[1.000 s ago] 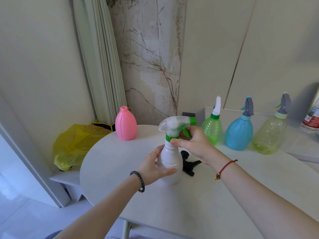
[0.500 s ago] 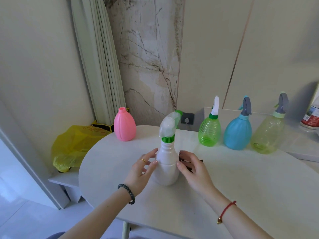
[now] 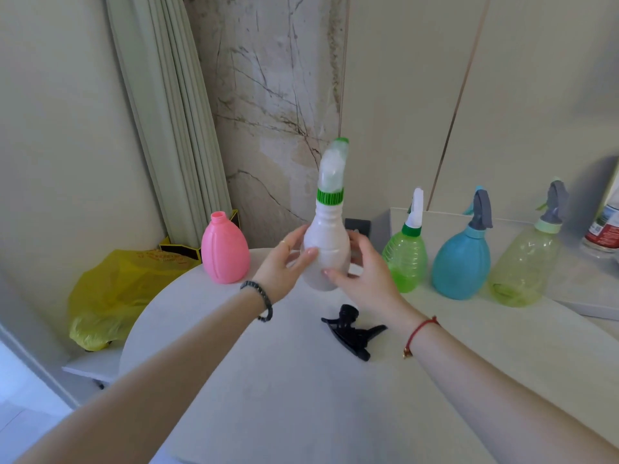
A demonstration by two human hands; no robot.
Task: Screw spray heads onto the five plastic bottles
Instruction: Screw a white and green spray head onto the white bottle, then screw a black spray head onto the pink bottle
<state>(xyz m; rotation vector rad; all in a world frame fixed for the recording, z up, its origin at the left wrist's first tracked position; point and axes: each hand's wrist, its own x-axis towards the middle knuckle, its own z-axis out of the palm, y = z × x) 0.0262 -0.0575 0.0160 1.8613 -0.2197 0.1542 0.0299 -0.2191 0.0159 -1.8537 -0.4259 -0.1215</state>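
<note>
The white bottle [image 3: 326, 249], topped by a clear spray head with a green collar [image 3: 331, 172], is held above the round white table [image 3: 301, 396]. My left hand [image 3: 284, 266] grips its left side and my right hand [image 3: 361, 276] its right side. A loose black spray head [image 3: 351, 331] lies on the table below my right wrist. The pink bottle [image 3: 225, 254] stands uncapped at the back left. Three bottles with spray heads stand in a row at the right: green [image 3: 406, 259], blue [image 3: 462, 259], pale yellow-green [image 3: 524, 266].
A yellow plastic bag [image 3: 110, 296] lies on a low ledge left of the table. Folded curtains and a marbled wall rise behind. A labelled container [image 3: 603, 229] stands on the raised counter at the far right.
The white bottle stood on the table with both hands loosely beside it; now both hands grip it and have lifted it up and away toward the back. The black spray head is uncovered.
</note>
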